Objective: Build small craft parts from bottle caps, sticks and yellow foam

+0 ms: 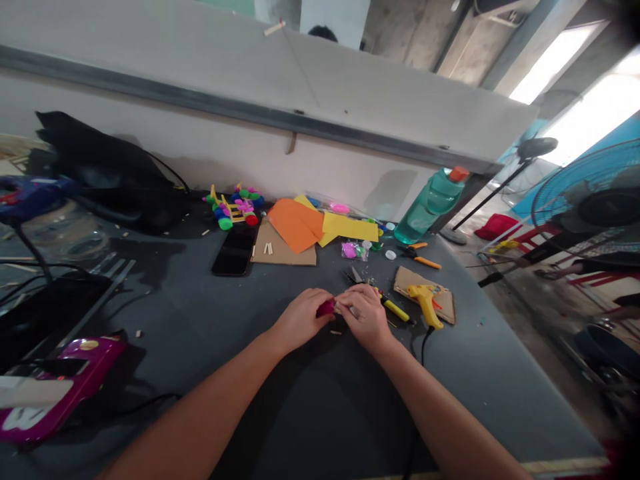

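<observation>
My left hand (303,321) is closed around a small magenta piece (325,308), only part of which shows between the fingers. Close against it, my right hand (367,319) pinches with thumb and fingertips; what lies in that pinch is too small to name. Both hands are just above the dark tabletop (340,400). A short wooden bit (336,332) lies beneath them. Right behind my right hand are yellow-handled pliers (397,309). To the right, a yellow glue gun (426,301) rests on a cardboard piece (401,279).
Behind the hands are orange paper (295,223), yellow paper (353,227), a phone (234,250) and colourful small models (233,207). A green bottle (427,207) and orange-handled pliers (427,263) stand back right. A magenta device (83,373) sits left; a fan (595,200) is beyond the table.
</observation>
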The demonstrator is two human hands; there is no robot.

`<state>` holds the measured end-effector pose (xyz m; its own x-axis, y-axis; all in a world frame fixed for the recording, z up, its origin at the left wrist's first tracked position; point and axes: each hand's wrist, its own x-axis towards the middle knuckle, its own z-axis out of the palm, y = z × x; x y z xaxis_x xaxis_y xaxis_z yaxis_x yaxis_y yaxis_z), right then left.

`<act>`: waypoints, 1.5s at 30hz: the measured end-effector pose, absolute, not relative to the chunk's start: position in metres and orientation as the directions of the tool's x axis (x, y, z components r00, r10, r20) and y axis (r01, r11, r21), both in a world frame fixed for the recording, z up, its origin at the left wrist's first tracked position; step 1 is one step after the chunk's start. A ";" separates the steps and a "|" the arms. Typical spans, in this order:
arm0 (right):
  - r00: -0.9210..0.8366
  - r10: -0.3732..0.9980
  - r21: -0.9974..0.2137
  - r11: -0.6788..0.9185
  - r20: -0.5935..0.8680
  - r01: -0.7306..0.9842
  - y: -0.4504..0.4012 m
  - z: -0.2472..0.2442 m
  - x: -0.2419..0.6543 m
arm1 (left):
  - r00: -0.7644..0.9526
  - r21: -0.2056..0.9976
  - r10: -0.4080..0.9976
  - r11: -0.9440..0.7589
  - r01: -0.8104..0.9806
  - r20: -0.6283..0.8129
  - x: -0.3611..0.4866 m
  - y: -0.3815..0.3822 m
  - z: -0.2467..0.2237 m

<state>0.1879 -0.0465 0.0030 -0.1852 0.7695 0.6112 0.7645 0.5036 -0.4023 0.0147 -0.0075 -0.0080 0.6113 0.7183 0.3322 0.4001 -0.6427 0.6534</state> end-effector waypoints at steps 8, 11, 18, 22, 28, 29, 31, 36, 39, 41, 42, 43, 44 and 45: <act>-0.113 0.852 -0.457 0.381 0.511 0.804 -0.052 0.009 0.199 | 0.587 0.660 0.740 -0.625 0.417 0.330 0.013 -0.009 -0.010; -0.169 0.901 -0.457 0.355 0.399 0.815 -0.057 0.012 0.207 | 0.568 0.671 0.746 -0.621 0.406 0.347 0.012 -0.007 -0.011; -0.268 0.917 -0.417 0.376 0.295 0.828 -0.065 0.011 0.208 | 0.508 0.681 0.764 -0.617 0.396 0.398 0.005 0.005 -0.014; -0.284 0.918 -0.459 0.387 0.278 0.800 -0.068 0.010 0.197 | 0.441 0.687 0.801 -0.585 0.431 0.406 0.005 0.008 -0.014; -0.292 0.922 -0.521 0.385 0.255 0.762 -0.072 0.008 0.185 | 0.388 0.710 0.822 -0.561 0.426 0.417 0.006 0.007 -0.011; -0.291 0.922 -0.526 0.386 0.257 0.758 -0.072 0.008 0.184 | 0.392 0.713 0.820 -0.563 0.418 0.417 0.006 0.007 -0.011; -0.292 0.919 -0.533 0.391 0.264 0.751 -0.073 0.009 0.182 | 0.412 0.722 0.813 -0.566 0.398 0.411 0.006 0.006 -0.010; -0.301 0.911 -0.550 0.411 0.282 0.727 -0.076 0.013 0.181 | 0.462 0.751 0.801 -0.559 0.352 0.380 0.007 0.003 -0.008; -0.296 0.905 -0.557 0.422 0.305 0.715 -0.075 0.014 0.182 | 0.476 0.770 0.801 -0.546 0.331 0.364 0.008 0.002 -0.010; -0.249 0.907 -0.579 0.410 0.339 0.705 -0.072 0.014 0.184 | 0.496 0.788 0.796 -0.534 0.306 0.347 0.009 0.002 -0.012; -0.201 0.911 -0.597 0.391 0.361 0.701 -0.071 0.013 0.185 | 0.509 0.799 0.793 -0.525 0.292 0.335 0.010 0.002 -0.012; -0.146 0.913 -0.617 0.369 0.382 0.696 -0.069 0.013 0.187 | 0.525 0.810 0.789 -0.515 0.279 0.320 0.011 0.002 -0.013; -0.090 0.912 -0.636 0.347 0.399 0.690 -0.067 0.012 0.188 | 0.544 0.820 0.782 -0.506 0.268 0.305 0.012 0.001 -0.013; -0.051 0.910 -0.651 0.333 0.412 0.682 -0.064 0.011 0.188 | 0.564 0.826 0.773 -0.499 0.260 0.290 0.013 0.000 -0.013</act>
